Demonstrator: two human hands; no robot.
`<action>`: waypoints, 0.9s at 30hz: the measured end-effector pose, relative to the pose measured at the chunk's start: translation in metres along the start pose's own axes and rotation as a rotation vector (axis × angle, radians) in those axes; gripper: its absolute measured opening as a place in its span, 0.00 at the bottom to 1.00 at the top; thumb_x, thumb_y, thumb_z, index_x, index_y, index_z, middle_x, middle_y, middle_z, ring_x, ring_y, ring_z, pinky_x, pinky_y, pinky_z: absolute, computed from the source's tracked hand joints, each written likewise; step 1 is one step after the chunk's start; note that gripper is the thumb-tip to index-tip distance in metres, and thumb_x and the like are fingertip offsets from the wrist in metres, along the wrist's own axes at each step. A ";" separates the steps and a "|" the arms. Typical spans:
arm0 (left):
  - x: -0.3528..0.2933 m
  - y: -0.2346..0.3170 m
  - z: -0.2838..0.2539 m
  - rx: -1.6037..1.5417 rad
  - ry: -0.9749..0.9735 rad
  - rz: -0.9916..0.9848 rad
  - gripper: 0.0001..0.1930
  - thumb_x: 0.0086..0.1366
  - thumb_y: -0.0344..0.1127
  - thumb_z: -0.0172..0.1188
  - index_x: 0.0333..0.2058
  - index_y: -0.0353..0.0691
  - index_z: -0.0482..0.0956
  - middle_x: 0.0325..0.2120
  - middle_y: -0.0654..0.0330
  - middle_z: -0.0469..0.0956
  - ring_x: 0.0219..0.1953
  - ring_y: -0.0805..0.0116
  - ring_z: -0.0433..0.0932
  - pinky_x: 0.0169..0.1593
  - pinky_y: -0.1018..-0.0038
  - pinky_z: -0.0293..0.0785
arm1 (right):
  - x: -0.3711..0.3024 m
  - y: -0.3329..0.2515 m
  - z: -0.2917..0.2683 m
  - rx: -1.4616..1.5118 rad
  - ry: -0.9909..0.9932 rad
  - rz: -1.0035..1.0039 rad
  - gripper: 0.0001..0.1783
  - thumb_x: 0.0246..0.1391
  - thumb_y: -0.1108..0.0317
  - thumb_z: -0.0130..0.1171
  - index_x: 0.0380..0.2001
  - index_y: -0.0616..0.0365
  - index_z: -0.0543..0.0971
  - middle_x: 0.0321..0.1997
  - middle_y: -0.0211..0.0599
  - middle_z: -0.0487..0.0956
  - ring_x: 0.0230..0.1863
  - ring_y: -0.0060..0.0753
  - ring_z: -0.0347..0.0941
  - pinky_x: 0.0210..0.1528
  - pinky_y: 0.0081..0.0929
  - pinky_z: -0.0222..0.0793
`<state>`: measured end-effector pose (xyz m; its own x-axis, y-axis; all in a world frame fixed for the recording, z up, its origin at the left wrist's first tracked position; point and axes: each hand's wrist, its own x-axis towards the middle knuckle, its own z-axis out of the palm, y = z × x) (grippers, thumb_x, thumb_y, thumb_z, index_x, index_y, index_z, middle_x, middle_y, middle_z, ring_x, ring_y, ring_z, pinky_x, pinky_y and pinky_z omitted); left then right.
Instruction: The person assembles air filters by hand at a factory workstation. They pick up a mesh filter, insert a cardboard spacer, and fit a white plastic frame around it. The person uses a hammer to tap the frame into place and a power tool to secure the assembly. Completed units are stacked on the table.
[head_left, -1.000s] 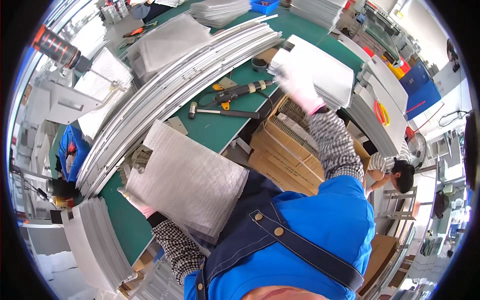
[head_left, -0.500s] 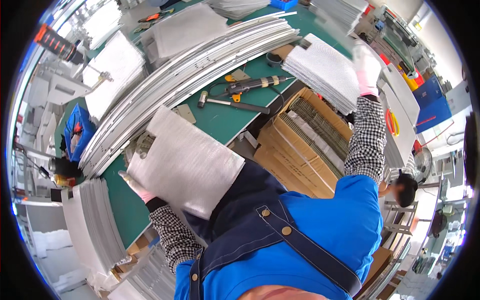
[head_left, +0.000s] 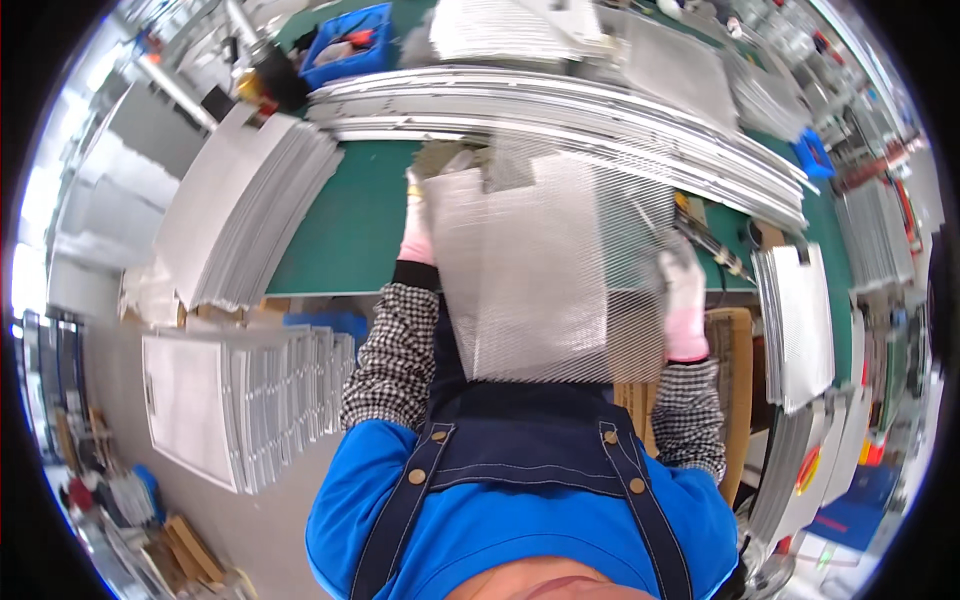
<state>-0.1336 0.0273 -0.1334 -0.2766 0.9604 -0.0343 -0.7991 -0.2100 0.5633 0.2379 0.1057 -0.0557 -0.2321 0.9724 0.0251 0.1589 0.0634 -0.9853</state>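
L hand (head_left: 415,225), gloved, has its grip pinching the L edge of a pale mesh sheet (head_left: 455,290), held over the surface's (head_left: 345,210) near edge. R hand (head_left: 683,290), motion-blurred, has its grip on the R edge of a 2nd, see-thru sheet (head_left: 632,270) overlapping it. Metal strips (head_left: 400,105) lie on the far side, w/ a panel stack (head_left: 240,215) at L.

before me a green worktable (head_left: 335,215) is stretching, grey floor (head_left: 260,525) is showing below, white light (head_left: 45,195) is glaring at left.
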 end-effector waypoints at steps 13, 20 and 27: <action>0.000 0.002 0.008 -0.270 -0.106 -0.069 0.48 0.56 0.78 0.58 0.59 0.40 0.67 0.53 0.46 0.72 0.51 0.53 0.75 0.55 0.54 0.77 | 0.010 0.022 0.063 0.151 -0.259 0.233 0.20 0.63 0.75 0.51 0.57 0.67 0.75 0.44 0.33 0.81 0.36 0.19 0.76 0.39 0.16 0.73; 0.005 0.001 -0.010 -0.207 -0.222 -0.030 0.57 0.59 0.81 0.50 0.70 0.36 0.57 0.60 0.42 0.69 0.57 0.50 0.74 0.60 0.52 0.75 | 0.011 0.025 0.059 -0.382 -0.210 -0.168 0.24 0.58 0.76 0.58 0.58 0.67 0.73 0.42 0.38 0.79 0.43 0.28 0.77 0.50 0.26 0.74; -0.011 0.071 0.038 -0.047 -0.272 0.173 0.56 0.58 0.82 0.49 0.69 0.38 0.61 0.59 0.48 0.72 0.53 0.57 0.77 0.55 0.59 0.79 | 0.024 0.026 0.049 -0.072 -0.636 0.194 0.52 0.52 0.66 0.69 0.74 0.66 0.52 0.58 0.49 0.76 0.59 0.36 0.73 0.65 0.35 0.65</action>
<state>-0.1674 0.0090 -0.0617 -0.2628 0.9219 0.2845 -0.7779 -0.3769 0.5028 0.1896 0.1193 -0.0887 -0.7098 0.6475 -0.2774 0.3133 -0.0626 -0.9476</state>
